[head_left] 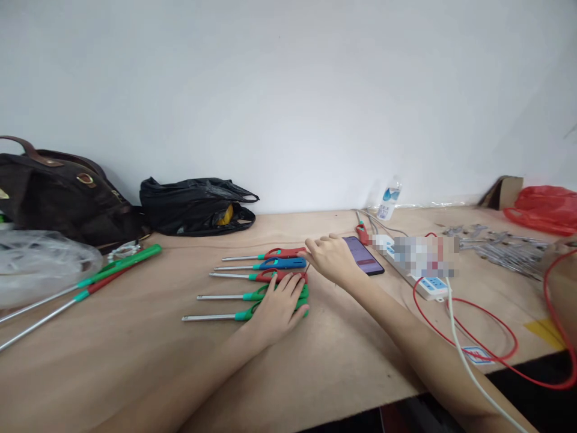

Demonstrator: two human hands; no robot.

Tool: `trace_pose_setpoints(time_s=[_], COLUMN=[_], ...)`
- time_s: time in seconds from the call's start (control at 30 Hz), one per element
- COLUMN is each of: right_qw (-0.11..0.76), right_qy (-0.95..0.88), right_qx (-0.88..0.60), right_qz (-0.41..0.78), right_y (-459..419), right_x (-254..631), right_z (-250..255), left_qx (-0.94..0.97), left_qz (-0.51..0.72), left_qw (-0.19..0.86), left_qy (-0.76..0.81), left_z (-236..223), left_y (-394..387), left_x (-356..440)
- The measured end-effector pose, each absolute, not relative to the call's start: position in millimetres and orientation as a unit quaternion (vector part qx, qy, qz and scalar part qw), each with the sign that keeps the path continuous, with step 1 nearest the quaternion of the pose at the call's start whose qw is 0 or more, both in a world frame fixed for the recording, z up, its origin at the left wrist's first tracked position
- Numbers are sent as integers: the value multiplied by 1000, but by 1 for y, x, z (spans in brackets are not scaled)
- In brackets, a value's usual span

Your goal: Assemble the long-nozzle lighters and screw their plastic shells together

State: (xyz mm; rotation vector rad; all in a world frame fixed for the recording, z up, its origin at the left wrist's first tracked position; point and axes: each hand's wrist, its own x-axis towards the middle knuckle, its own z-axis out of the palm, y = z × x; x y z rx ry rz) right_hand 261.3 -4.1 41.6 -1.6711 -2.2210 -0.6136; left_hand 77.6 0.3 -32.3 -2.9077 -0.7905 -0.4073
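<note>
Several long gas lighters lie in a row on the wooden table, metal tubes pointing left. From the back they are a red lighter (286, 252), a blue lighter (282, 263), another red lighter (264, 276), a green lighter (252, 296) and a nearer green lighter (243, 315). My left hand (279, 304) lies across the green handles with fingers spread, its fingertips on the nearer red lighter. Just right of the handle ends, my right hand (329, 255) is closed in a pinch. Something thin points down from its fingers toward that red lighter's end; its kind is unclear.
A phone (364, 257) and a white power strip (433, 285) with red and white cables sit right. Beyond are metal parts (500, 243) and a red bag (545, 207). A bottle (388, 199) stands behind. Left are a black plastic bag (193, 205) and long lighters (121, 264).
</note>
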Motion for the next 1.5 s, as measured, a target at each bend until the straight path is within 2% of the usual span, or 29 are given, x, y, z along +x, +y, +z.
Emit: trace_pose_setpoints(time_s=[0.1,0.23,0.4,0.57,0.77,0.97,1.13,1.3,1.43,1.5], right_qw=[150,196,190,227,174,243,207,245,207,218], right_qy=[-791,-816,-773,-811,-752,-807,-756,-790,-751,-754], right_qx=[-565,-517,-582,-516,-608,-524,-605,-549,-608,-603], right_qz=[-180,-169,-170,-156,-186,-123,-141,-122,-153,-141], right_y=[-5,-7,-4,-4,-3,-5,-5,-7,-5,-4], right_x=[260,260,261,264,266,268,266,264,265,266], right_z=[44,42,37,38,38,40,37,38,36,35], left_qx=[-955,-957,-955,-954,-953,-953,-953,-953,-954,-954], left_qz=[-127,-119,-125,-143,-149,-147,-151,-151,-136,-131], left_qw=[50,47,45,45,48,50,51,52,51,51], left_qy=[-263,-262,-264,-258,-258,-259,-259,-258,-263,-265], left_z=[-31,-30,-32,-35,-36,-35,-37,-37,-34,-33], left_y=[0,0,0,1,0,0,1,1,0,-1], left_x=[78,78,78,77,76,77,76,77,77,78])
